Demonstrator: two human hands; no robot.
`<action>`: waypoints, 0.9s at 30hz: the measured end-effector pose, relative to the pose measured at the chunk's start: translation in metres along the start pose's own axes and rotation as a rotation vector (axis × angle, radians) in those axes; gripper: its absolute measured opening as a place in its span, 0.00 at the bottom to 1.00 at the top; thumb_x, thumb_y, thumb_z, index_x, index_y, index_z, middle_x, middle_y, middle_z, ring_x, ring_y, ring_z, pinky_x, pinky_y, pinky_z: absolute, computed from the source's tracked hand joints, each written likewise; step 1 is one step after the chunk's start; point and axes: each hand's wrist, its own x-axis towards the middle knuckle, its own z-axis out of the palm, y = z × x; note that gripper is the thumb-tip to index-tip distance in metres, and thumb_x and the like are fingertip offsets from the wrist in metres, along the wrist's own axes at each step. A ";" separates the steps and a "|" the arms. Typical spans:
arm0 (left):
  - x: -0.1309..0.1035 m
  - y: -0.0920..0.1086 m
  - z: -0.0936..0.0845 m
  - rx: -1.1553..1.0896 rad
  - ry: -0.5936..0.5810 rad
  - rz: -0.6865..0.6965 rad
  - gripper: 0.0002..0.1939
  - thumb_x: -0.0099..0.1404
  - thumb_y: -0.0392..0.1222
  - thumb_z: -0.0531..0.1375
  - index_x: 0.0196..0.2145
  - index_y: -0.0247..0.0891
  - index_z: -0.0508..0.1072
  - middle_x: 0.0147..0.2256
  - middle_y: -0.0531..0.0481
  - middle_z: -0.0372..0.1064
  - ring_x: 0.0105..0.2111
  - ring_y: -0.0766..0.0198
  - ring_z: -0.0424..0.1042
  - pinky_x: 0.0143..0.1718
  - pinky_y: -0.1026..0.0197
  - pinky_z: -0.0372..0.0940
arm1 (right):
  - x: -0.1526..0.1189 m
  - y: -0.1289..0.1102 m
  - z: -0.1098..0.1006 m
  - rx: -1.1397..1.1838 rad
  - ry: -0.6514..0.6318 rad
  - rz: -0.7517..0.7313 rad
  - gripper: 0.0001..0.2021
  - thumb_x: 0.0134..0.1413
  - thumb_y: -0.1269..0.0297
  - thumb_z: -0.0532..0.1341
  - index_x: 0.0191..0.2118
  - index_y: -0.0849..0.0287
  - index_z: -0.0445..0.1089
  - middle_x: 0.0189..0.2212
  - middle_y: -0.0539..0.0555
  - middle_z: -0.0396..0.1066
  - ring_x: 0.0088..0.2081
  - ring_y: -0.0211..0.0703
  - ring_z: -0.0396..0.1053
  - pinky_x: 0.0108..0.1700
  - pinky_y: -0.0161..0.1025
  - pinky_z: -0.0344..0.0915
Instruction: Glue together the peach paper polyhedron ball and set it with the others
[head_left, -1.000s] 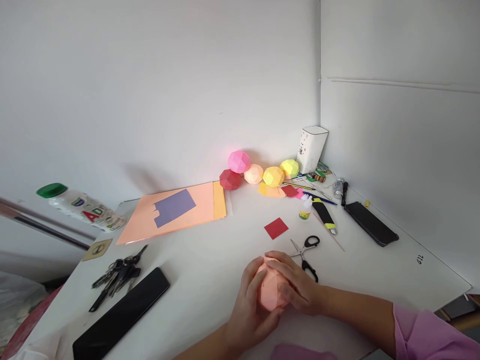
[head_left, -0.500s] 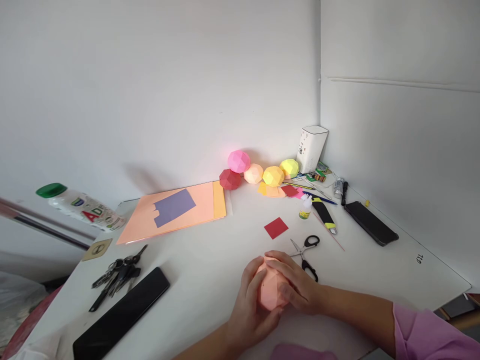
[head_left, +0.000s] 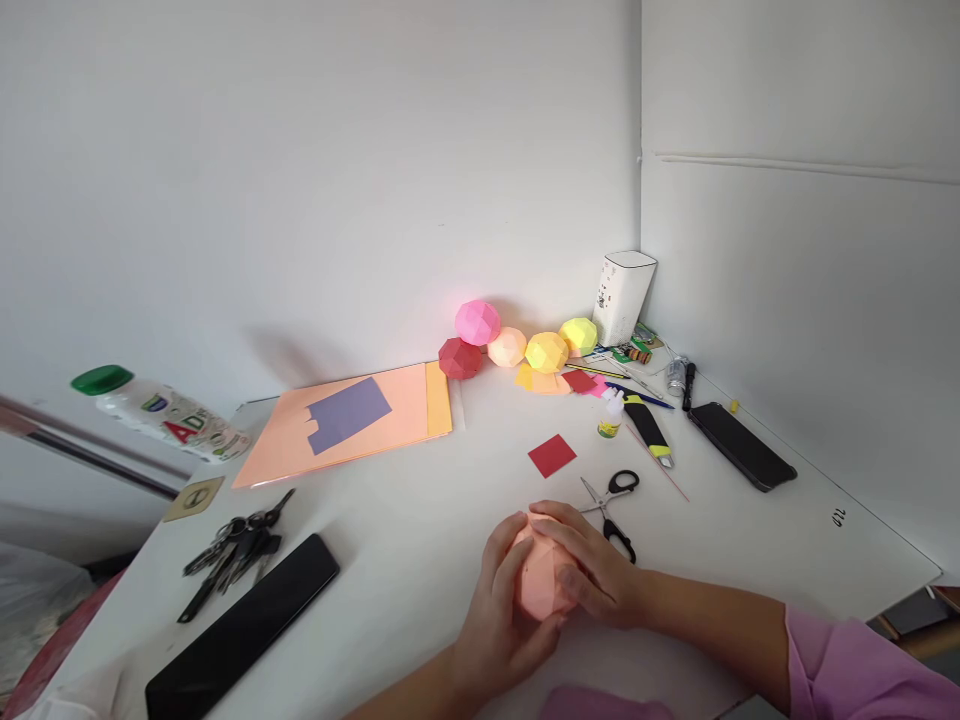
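Observation:
A faceted peach paper ball (head_left: 538,582) is held between my two hands near the front of the white table. My left hand (head_left: 499,620) wraps its left side and underside, the thumb low at the front. Fingers of my right hand (head_left: 600,570) lie over the top and right side, the thumb pressed on the facets. Black-handled scissors (head_left: 609,505) lie spread just behind my right hand. A small red paper piece (head_left: 553,456) rests farther back. The ball's underside is hidden.
Several coloured faceted balls (head_left: 547,352) stand by the wall. Peach sheets (head_left: 397,410) carry a purple piece (head_left: 349,414). Keys (head_left: 244,545), a black phone (head_left: 244,630) and a bottle (head_left: 176,418) are left; glue (head_left: 610,415), a cutter (head_left: 649,430) and a black case (head_left: 742,446) are right.

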 end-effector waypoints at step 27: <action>-0.001 -0.002 0.000 -0.015 -0.008 -0.003 0.35 0.65 0.40 0.57 0.65 0.37 0.46 0.62 0.31 0.45 0.63 0.44 0.50 0.57 0.38 0.58 | -0.001 0.001 0.001 0.009 0.007 0.000 0.21 0.68 0.59 0.45 0.63 0.58 0.51 0.59 0.64 0.55 0.62 0.48 0.54 0.62 0.49 0.58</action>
